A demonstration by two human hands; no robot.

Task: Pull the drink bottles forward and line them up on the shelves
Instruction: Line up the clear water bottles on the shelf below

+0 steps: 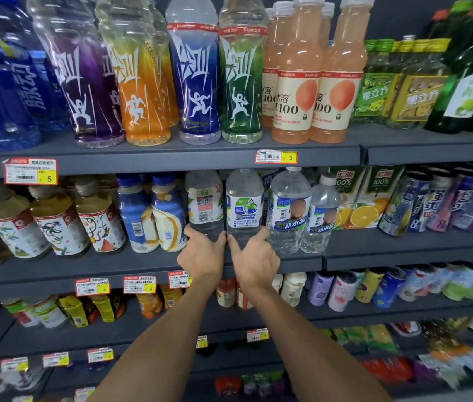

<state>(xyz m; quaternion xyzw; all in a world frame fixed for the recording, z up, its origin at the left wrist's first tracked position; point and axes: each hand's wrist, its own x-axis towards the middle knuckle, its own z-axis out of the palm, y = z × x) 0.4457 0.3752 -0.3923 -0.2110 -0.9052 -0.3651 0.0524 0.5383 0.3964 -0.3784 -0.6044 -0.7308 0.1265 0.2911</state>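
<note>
1. The two clear bottles were gripped low, near their bases, presumably so that they could be slid forward upright without tipping; the red-labelled clear bottle [204, 204] and the blue-green-labelled clear bottle [244, 206] stood side by side, touching, near the front of the middle shelf [389, 248].
2. The left hand [200, 256] was curled round the red-labelled clear bottle; the right hand [255, 261] was wrapped likewise round the other; both forearms were stretched forward, converging toward the shelf.
</note>
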